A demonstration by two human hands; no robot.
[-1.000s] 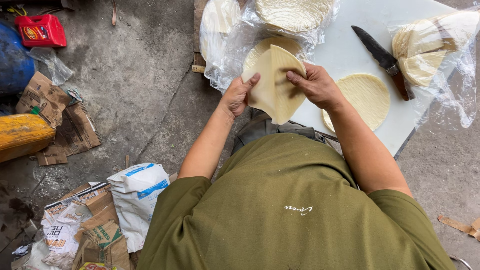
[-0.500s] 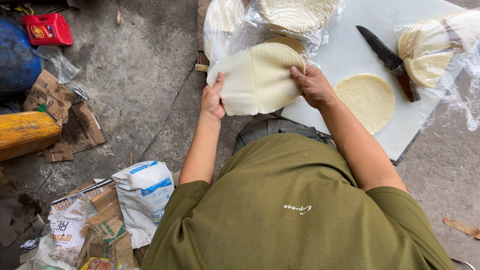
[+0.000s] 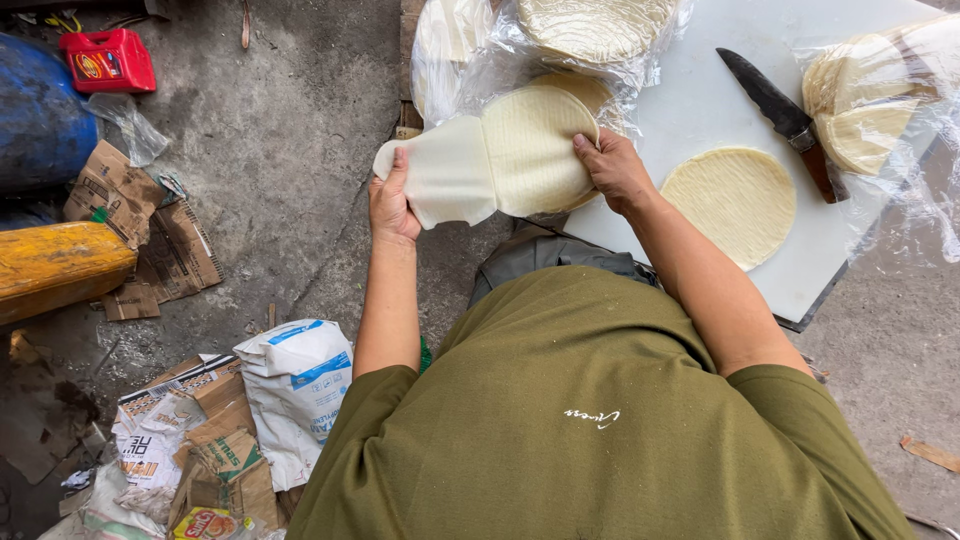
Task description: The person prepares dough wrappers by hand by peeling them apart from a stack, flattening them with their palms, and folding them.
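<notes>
My left hand (image 3: 392, 202) grips the left edge of a pale separating sheet (image 3: 440, 180). Beside it my right hand (image 3: 612, 168) holds a thin round wrapper (image 3: 535, 148); the two pieces overlap and are spread apart in the air over the left edge of a white cutting board (image 3: 700, 100). One round wrapper (image 3: 732, 200) lies flat on the board, to the right of my right hand. A dark knife (image 3: 782, 118) with a brown handle rests on the board behind it.
Clear plastic bags hold wrapper stacks at the top (image 3: 590, 25) and at the right (image 3: 870, 100). On the concrete floor at left lie a white sack (image 3: 300, 385), torn cardboard (image 3: 150, 230), a yellow object (image 3: 55, 265), a blue drum (image 3: 40, 120) and a red can (image 3: 108, 58).
The folded wrapper held between both hands has been pulled open. My left hand moved left, drawing the sheet away from the round wrapper in my right hand.
</notes>
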